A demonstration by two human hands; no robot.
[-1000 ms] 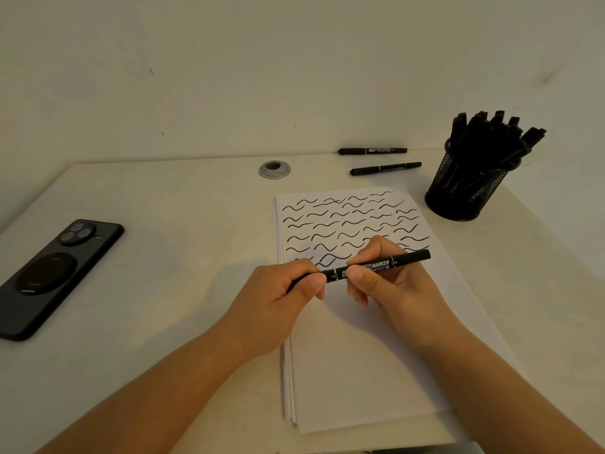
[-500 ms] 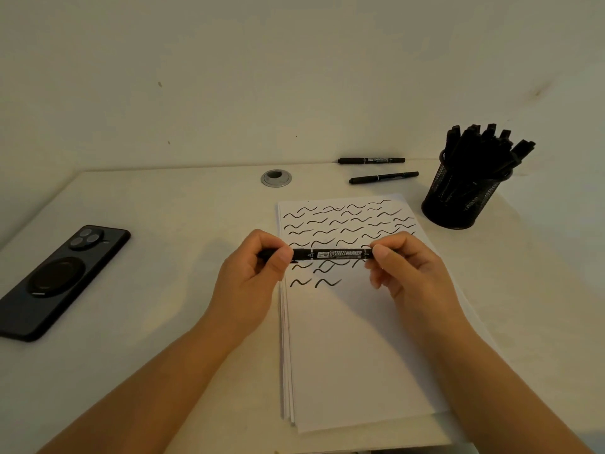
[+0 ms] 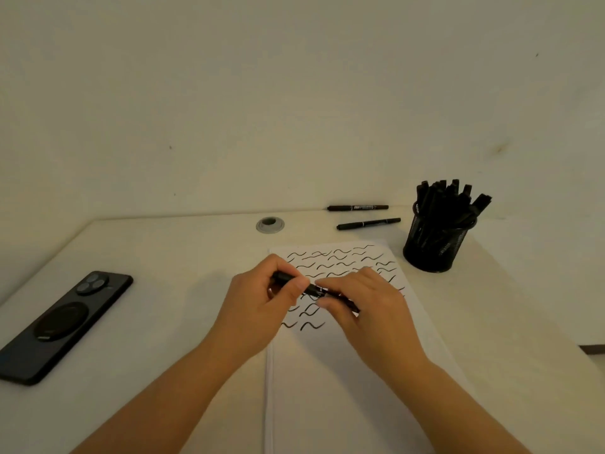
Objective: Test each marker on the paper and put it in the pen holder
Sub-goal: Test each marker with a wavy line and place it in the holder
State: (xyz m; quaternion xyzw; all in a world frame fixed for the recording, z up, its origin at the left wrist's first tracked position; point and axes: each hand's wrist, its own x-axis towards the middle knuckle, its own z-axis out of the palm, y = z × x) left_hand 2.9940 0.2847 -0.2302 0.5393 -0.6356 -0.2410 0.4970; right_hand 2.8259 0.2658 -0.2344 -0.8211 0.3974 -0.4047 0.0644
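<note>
Mostly done: your marker (image 3: 314, 290) sits over the paper (image 3: 343, 371) at centre, rows of squiggles filling its top, holder (image 3: 435, 247) at 2 o'clock packed, two loose markers (image 3: 368, 223) at 12 untested. Left hand (image 3: 262, 299) and right hand (image 3: 363, 306) both pinch the marker, fingers curled tight around it.

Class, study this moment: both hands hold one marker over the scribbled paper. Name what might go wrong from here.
1. The left hand and right hand grip the marker above the paper; an exposed tip might leave a stray mark.
2. The pen holder looks crammed, so adding another may jam or tip it.
3. Two markers near the back edge could be overlooked.
</note>
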